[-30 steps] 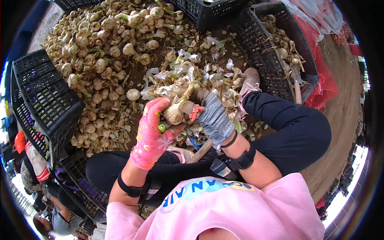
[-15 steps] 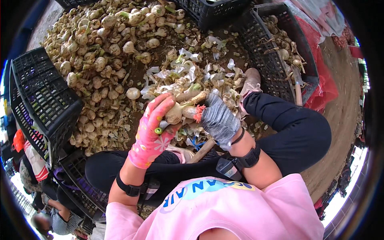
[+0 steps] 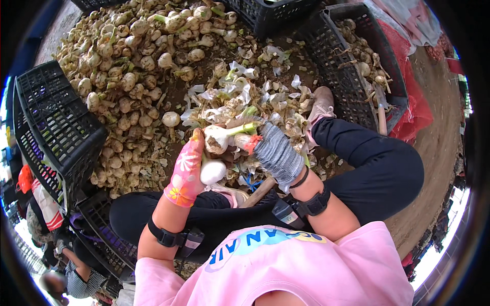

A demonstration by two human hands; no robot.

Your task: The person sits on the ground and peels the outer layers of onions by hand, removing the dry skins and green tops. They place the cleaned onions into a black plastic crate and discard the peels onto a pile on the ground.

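My left hand (image 3: 187,171), in a pink flowered glove, is closed with a clean white garlic bulb (image 3: 213,172) tucked against its palm side. Its fingertips also press on a second garlic bulb (image 3: 216,139), which has a soil-stained root end and a pale green stem pointing right. My right hand (image 3: 278,155), in a grey knit glove with orange-red trim at a finger, closes around this second bulb's stem side; its fingers are partly blurred. Below both hands lies a heap of peeled garlic skins (image 3: 229,97).
A large pile of unpeeled garlic (image 3: 127,66) spreads at the far left. Black plastic crates stand at the left (image 3: 58,117), far middle (image 3: 270,15) and right, the right crate (image 3: 332,56) holding garlic. A wooden handle (image 3: 258,193) lies between my legs. Another person (image 3: 81,275) sits at lower left.
My left hand has turned, bringing the white bulb into view below. The held bulb, brownish with a dry stem before, now looks whiter with a green stem. My right hand has shifted slightly.
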